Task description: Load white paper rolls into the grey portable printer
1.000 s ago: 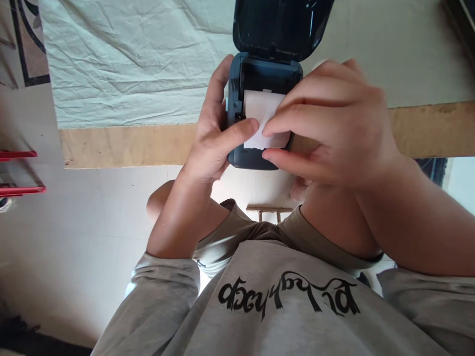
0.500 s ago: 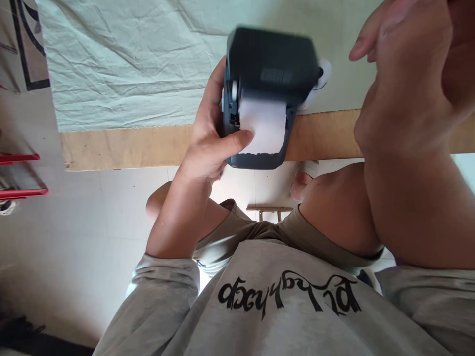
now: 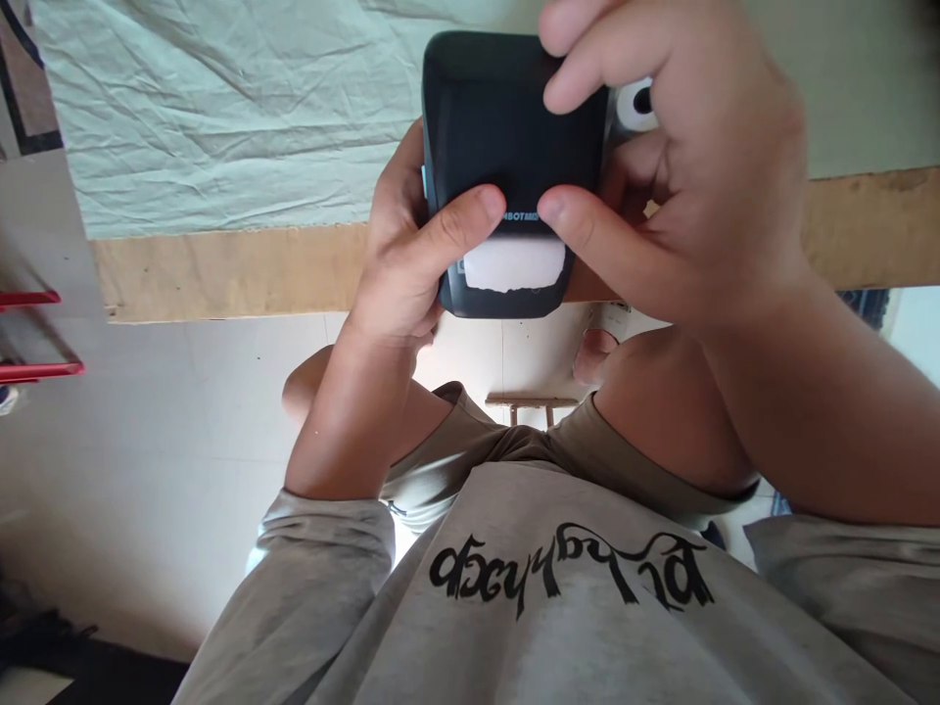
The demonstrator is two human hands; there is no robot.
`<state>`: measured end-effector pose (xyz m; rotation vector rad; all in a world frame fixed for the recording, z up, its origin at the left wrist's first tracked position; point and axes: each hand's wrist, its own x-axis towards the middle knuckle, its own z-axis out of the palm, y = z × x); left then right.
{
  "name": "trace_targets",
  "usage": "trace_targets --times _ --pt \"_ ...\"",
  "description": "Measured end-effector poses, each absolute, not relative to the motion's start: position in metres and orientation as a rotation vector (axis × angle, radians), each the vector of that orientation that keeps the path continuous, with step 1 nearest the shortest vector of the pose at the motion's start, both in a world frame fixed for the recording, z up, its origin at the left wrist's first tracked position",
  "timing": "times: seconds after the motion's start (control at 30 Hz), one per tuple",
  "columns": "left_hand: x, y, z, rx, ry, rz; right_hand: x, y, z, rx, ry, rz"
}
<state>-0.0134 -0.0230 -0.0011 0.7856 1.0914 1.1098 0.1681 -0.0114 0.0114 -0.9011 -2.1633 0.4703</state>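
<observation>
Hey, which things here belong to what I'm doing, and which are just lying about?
In use:
- dark device, lid down, in left hand, right hand at the lid
- white paper strip, sticking out

Lying about:
- white roll nearby, possibly related
- green cloth
- red bars, far left

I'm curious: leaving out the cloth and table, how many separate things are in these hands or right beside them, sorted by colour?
Black: 1, the device in the left hand
White: 2, the paper sticking out of it and the roll partly hidden by the right hand
Total: 3
</observation>
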Motion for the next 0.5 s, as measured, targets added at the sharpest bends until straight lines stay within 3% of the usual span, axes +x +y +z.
trace_targets --times 0.1,0.5 --pt "-0.0144 -0.0202 -0.0049 0.919 0.954 1.148 0.1671 -0.0116 0.0116 -0.918 -2.16 0.473" --pt "-0.005 -0.0234 0.0014 0.796 1.153 1.144 0.1671 -0.0103 0.0107 -0.895 -2.189 0.585"
